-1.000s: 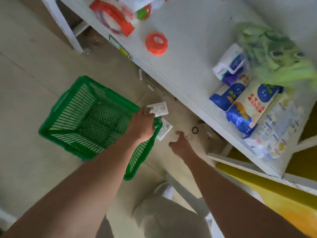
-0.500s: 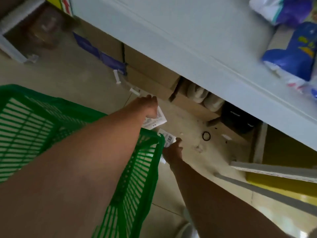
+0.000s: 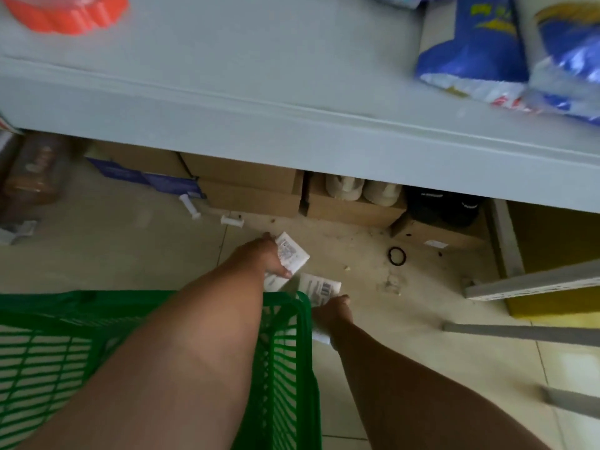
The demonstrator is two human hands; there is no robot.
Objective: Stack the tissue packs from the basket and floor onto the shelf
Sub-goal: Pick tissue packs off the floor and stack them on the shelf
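Two small white tissue packs lie on the tiled floor just past the green basket point(image 3: 292, 352). My left hand point(image 3: 259, 259) closes around the farther tissue pack point(image 3: 293, 254), fingers wrapped on its edges. My right hand point(image 3: 334, 311) grips the nearer tissue pack point(image 3: 319, 287), which shows a barcode. The white shelf point(image 3: 292, 125) spans the top of the view, with blue and white tissue packs point(image 3: 470, 43) lying on it at the right. The inside of the basket is largely hidden by my left forearm.
Cardboard boxes point(image 3: 253, 186) and rolls sit under the shelf. A black ring point(image 3: 397, 255) lies on the floor to the right. An orange tape roll point(image 3: 65, 11) rests on the shelf's left. Grey metal rails point(image 3: 532, 284) and a yellow panel stand at the right.
My head has dropped closer to the floor and shelf edge. Both hands have reached down from above the basket rim and closed on the two floor packs.
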